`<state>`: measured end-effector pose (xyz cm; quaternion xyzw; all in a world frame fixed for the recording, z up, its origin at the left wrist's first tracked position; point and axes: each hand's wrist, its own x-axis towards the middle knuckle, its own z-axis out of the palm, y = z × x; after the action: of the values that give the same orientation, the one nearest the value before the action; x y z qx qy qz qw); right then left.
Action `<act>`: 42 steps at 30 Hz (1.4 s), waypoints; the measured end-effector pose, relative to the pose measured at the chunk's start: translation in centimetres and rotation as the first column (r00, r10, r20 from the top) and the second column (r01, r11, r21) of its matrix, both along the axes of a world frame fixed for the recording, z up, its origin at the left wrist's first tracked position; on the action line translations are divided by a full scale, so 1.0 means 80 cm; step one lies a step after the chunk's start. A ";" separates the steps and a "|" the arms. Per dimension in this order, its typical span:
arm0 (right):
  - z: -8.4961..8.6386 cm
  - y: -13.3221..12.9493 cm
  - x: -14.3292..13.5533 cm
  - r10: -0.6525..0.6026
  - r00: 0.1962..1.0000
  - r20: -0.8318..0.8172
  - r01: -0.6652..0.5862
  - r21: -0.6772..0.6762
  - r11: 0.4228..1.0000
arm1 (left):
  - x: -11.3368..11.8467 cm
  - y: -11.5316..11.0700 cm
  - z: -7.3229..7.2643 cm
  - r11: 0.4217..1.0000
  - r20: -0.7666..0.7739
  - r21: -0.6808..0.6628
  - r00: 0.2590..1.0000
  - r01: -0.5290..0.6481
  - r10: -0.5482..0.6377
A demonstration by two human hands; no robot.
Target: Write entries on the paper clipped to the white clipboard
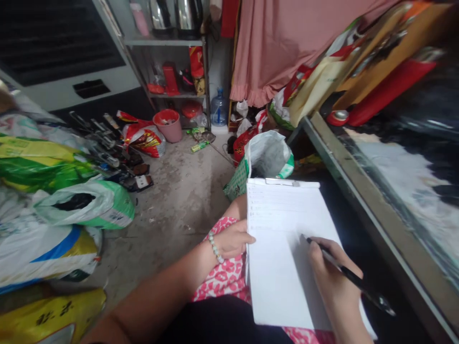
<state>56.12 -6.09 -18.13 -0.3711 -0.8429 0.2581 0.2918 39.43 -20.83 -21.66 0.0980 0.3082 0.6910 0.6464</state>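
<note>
A clipboard [283,286] with white paper lies over my lap, its metal clip at the far edge. Faint lines of writing run across the upper part of the sheet. My left hand [231,241], with a beaded bracelet at the wrist, grips the clipboard's left edge; its fingers pass underneath, out of sight. In my right hand [333,272] is a black pen [353,277], pinched between thumb and fingers. The pen's tip points at the sheet near its middle, and I cannot tell whether it touches the paper.
An open green-and-white sack [268,155] stands just beyond the clipboard. More sacks [86,205] line the left side. To the right runs a metal-edged table [358,200]. A pink bucket [168,126], a shelf rack [165,43] and a blue water jug [219,110] stand ahead.
</note>
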 end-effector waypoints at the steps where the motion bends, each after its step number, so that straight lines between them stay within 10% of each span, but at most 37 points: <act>1: 0.003 0.013 0.013 -0.096 0.994 0.050 0.095 0.034 0.995 | -0.001 -0.001 0.002 1.000 0.002 0.008 1.000 0.002 -0.002; 7: 0.030 0.032 0.052 -0.460 0.879 0.127 0.421 0.248 0.872 | 0.000 0.000 0.008 0.999 0.024 0.038 1.000 -0.013 0.012; 12: 0.024 -0.039 -0.008 0.081 0.990 -0.116 -0.071 0.087 0.994 | 0.007 0.004 0.006 1.000 0.010 0.012 1.000 0.003 -0.004; 16: 0.005 -0.076 -0.046 0.408 0.896 -0.176 -0.417 -0.016 0.909 | 0.005 0.004 0.004 1.000 -0.008 0.000 1.000 0.003 -0.003; 42: -0.008 -0.091 -0.057 0.391 0.908 -0.151 -0.400 -0.030 0.916 | 0.004 0.006 -0.001 1.000 0.010 0.028 1.000 -0.013 0.013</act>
<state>51.56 -13.41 -18.74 -0.1820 -0.8694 0.3631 0.2813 39.74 -20.37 -21.76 0.1017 0.2961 0.6998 0.6421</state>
